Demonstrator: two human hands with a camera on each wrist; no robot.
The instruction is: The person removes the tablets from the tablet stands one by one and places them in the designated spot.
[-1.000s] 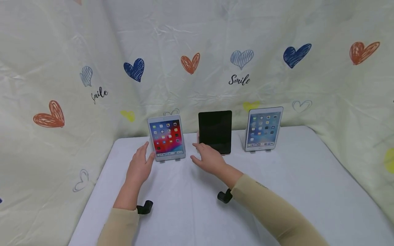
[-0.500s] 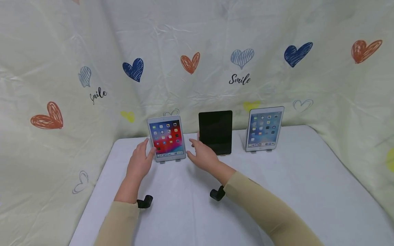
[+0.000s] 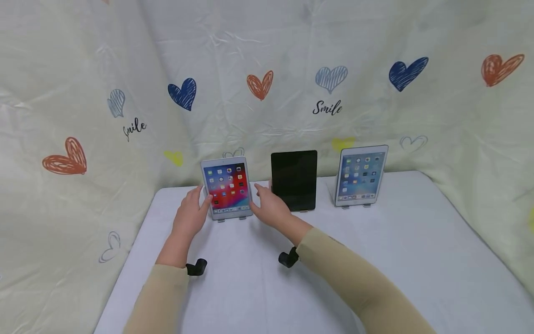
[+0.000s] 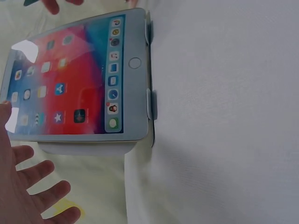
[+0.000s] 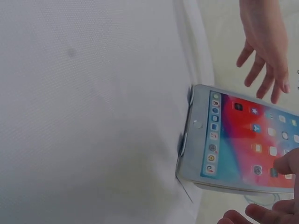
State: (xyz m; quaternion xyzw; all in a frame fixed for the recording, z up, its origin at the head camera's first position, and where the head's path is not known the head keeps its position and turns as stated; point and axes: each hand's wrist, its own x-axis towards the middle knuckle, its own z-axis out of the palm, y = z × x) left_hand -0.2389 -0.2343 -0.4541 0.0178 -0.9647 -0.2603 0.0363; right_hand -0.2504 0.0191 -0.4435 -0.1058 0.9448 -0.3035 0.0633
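A white-framed tablet [image 3: 227,188] with a red and blue home screen leans upright on a stand, the leftmost of three tablets. My left hand [image 3: 190,214] is at its left side, thumb tip right at the edge. In the left wrist view the other fingers of the left hand [image 4: 21,186] spread apart beside the tablet [image 4: 84,79]. My right hand [image 3: 272,208] reaches across to the tablet's right side, thumb at the edge. In the right wrist view the right hand [image 5: 275,210] has its thumb overlapping the screen and its fingers behind the edge.
A dark-screened tablet [image 3: 294,178] stands just behind and right of my right hand. Farther right is another white tablet [image 3: 361,175] on a stand. All stand along the back of the white-covered table [image 3: 375,260], before a heart-printed curtain [image 3: 292,37].
My right hand has moved left and slightly forward, away from the dark tablet, up to the left tablet's right edge. The left hand has crept a little forward along the left edge.
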